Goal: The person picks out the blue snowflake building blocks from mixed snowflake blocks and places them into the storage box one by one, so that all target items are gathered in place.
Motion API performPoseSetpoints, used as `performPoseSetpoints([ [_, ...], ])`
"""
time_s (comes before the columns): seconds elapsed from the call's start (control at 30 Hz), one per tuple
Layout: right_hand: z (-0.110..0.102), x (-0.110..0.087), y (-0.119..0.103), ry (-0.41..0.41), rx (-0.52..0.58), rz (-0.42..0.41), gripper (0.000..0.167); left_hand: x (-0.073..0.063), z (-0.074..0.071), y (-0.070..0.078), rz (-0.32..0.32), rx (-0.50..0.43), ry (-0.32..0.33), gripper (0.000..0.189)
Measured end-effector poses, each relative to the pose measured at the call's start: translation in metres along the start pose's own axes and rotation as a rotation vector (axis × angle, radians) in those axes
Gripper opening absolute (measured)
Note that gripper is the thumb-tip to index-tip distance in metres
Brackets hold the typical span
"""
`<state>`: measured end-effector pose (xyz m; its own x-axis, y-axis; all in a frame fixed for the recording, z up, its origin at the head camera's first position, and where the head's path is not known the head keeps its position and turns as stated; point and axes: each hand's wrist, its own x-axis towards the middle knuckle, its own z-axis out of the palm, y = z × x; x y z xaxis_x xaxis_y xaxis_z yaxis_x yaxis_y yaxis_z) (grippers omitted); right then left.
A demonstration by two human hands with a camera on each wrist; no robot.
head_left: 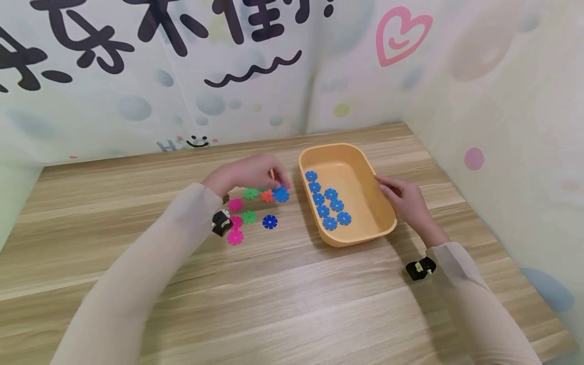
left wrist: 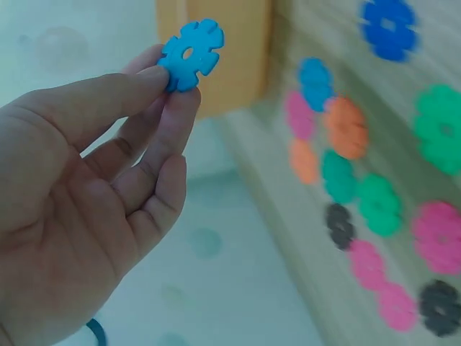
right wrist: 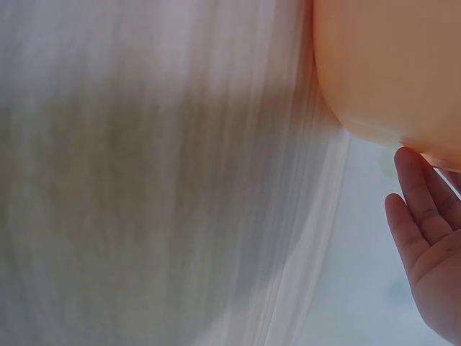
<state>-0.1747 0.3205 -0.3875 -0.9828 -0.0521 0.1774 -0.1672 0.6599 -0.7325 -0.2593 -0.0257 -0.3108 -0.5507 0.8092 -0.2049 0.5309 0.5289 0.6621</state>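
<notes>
My left hand [head_left: 253, 172] pinches a light blue notched plastic disc [left wrist: 191, 55] between thumb and fingertips, raised above the table just left of the tray. Below and beside this hand lie loose snowflake discs in several colours, among them a pink disc [head_left: 234, 236], a green disc [head_left: 249, 217] and a dark blue disc [head_left: 269, 222]. At the right side of the orange-yellow plastic tray [head_left: 337, 238], my right hand [head_left: 406, 200] holds the rim; its fingers touch the outer wall in the right wrist view, the thumb hidden there. Several blue discs [head_left: 344, 218] lie inside the tray along its left.
The wood-grain table [head_left: 283, 294] meets a printed wall sheet [head_left: 255, 111] at the back and another wall [head_left: 515, 152] on the right. Also in the left wrist view are an orange disc [left wrist: 347, 127] and a black disc [left wrist: 439, 308].
</notes>
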Motion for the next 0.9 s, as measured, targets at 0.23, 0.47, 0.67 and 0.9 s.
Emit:
performPoseSetpoints([
  [0.23,0.000,0.001,0.004,0.003,-0.004,-0.004,0.032,0.030,-0.002,0.025,0.016,-0.010,0.009,0.018],
  [0.47,0.001,0.003,0.006,0.003,0.008,-0.013,0.032,0.061,0.006,0.028,0.046,0.047,0.015,0.018],
  [0.67,0.001,0.003,0.005,-0.003,0.013,-0.003,0.032,0.082,0.015,0.025,0.022,0.030,0.047,0.018],
  [0.9,0.001,0.003,0.006,0.000,0.016,0.002,0.032,0.103,0.026,0.019,-0.031,0.056,0.088,0.018],
])
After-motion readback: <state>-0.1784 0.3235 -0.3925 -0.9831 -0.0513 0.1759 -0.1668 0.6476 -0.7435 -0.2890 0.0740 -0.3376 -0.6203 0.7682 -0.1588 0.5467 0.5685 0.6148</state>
